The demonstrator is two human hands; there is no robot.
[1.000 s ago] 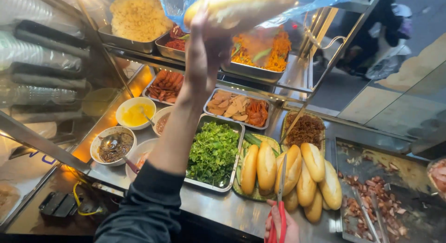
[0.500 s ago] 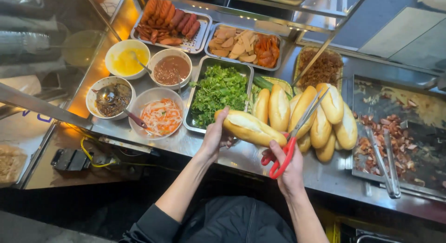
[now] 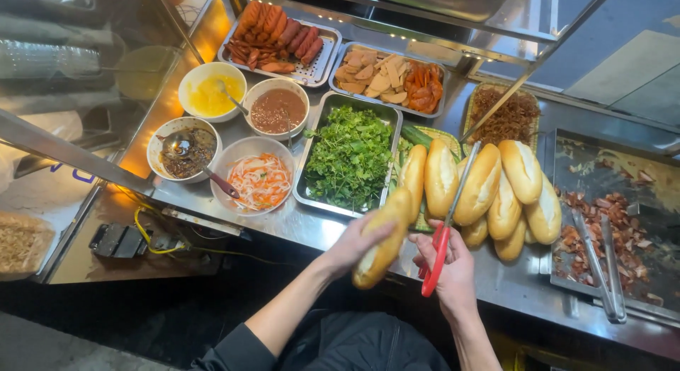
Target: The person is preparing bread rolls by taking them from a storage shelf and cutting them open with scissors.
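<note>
I see the steel surface carrying a tray of greens and a pile of loaves. Just over its near edge, my left hand has its grip wrapped around a baguette, and my right hand grips red-handled scissors, blades pointing toward the pile.

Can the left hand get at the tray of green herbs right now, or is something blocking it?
Probably not freely: the left hand is gripping a bread roll, so it is occupied. The herb tray lies just beyond it, uncovered, with nothing between.
</note>
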